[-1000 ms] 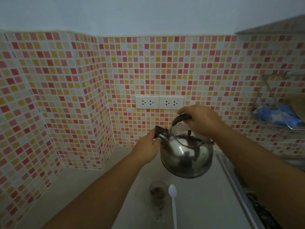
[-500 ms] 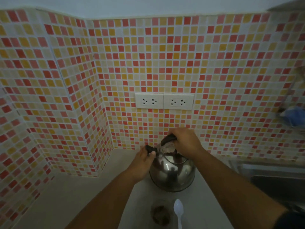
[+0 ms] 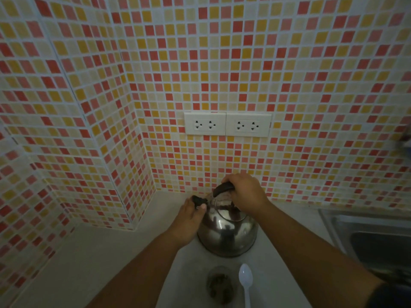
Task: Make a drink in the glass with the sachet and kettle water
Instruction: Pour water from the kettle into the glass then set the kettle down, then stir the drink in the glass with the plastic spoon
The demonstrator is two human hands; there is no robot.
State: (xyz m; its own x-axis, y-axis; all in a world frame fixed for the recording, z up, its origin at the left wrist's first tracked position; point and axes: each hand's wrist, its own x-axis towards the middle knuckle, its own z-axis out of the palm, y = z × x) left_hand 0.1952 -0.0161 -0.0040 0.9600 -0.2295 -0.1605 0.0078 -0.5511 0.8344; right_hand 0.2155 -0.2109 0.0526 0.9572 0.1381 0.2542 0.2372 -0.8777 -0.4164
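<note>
Both hands hold the kettle (image 3: 226,234): right grip (image 3: 244,192) on handle, left grip (image 3: 189,218) pinching spout cap (glass (image 3: 219,283) nearer).

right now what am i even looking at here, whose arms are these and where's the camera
There is no machine: these are a person's own bare arms, filmed by a wide-angle camera worn on the head, looking forward and down. The right hand grips the black handle of a steel kettle, which looks to be resting on the pale counter. The left hand pinches the black cap on its spout. Nearer the person stand a glass with brown powder inside and a white plastic spoon beside it. Behind is a tiled wall with sockets.
</note>
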